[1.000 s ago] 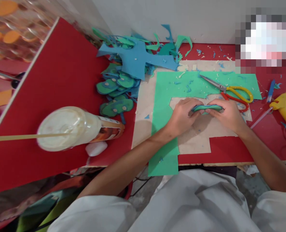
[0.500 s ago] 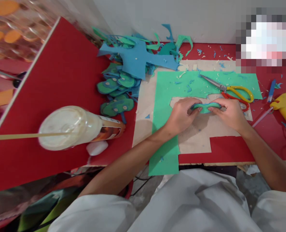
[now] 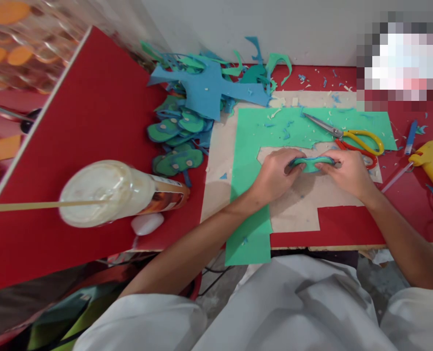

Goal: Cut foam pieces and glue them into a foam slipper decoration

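Between my hands is a small green and blue foam cutout (image 3: 313,164), slightly bent. My left hand (image 3: 280,173) pinches its left end, thumb on the near face. My right hand (image 3: 349,170) grips the right end the same way. Below them lie a beige sheet (image 3: 296,214) and a green foam sheet (image 3: 253,146) with a piece cut out of it. Scissors (image 3: 342,132) with yellow and red handles rest just beyond my right hand. Similar green and blue foam cutouts (image 3: 176,161) are piled to the left.
Blue foam scraps (image 3: 205,87) heap against the wall. A lidded drink cup (image 3: 95,195) with a straw stands at left, beside a small white object (image 3: 147,223). At right are a yellow glue gun (image 3: 430,161) and a blue cutter-like tool (image 3: 411,137). The red table (image 3: 351,226) ends near my body.
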A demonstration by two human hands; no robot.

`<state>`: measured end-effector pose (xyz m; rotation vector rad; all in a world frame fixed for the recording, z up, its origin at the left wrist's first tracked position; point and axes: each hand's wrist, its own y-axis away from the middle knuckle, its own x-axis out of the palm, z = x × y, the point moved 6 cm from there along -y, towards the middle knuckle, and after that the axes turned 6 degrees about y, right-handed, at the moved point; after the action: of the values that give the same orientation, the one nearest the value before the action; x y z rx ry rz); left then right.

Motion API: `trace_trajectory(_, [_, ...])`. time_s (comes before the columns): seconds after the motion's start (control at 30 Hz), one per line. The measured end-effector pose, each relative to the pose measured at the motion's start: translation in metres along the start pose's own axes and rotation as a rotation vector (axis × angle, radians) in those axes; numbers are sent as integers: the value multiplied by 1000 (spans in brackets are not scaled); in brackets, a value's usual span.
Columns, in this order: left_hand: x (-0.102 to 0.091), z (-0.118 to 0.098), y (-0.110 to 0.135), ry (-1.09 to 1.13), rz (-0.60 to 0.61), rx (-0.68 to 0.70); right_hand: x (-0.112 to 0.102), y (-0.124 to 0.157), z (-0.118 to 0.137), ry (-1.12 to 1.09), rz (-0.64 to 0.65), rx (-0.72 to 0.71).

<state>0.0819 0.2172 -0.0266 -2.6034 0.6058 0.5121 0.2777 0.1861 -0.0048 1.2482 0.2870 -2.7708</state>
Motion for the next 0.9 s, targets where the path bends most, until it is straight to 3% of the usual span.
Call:
trace_trajectory(0.17, [-6, 0, -2, 2, -42, 59, -3, -3, -15, -74, -85, 30])
trace_trajectory(0.3, [-20, -7, -4, 26, -166, 124, -6, -3, -24, -77, -165, 43])
trace_trajectory(0.53, [-25, -1, -5, 138, -205, 89, -25, 2, -19, 194, -375, -83])
trace_trajectory(0.9, [-23, 0, -5, 172, -194, 56, -23, 2, -10, 223, -360, -164])
